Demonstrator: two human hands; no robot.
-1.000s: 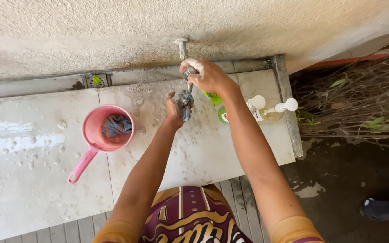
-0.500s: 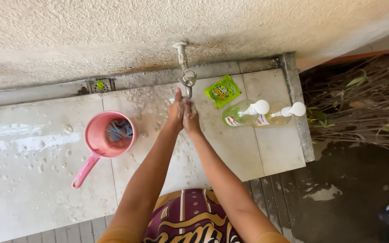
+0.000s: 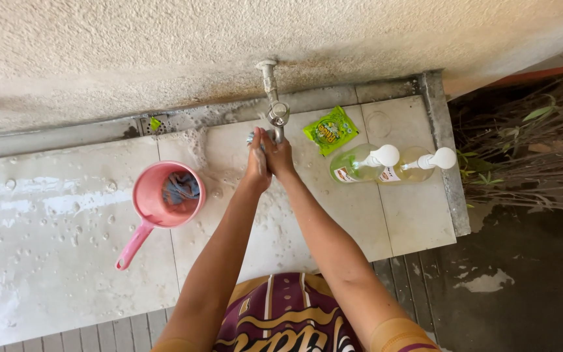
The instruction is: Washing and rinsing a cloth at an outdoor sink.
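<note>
Pressing together under one tap (image 3: 277,112), two hands' grip (image 3: 266,156) clamps one cloth (image 3: 251,137).

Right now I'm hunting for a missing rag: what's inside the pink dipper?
Inside the pink dipper lies a crumpled blue-grey cloth against the far right wall. The cloth hides whatever is beneath it, and I cannot tell whether there is water.

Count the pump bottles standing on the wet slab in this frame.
2. One greenish pump bottle stands right of the tap, below the green sachet; a second, yellowish pump bottle stands just right of it, near the slab edge. None seems hidden.
</note>
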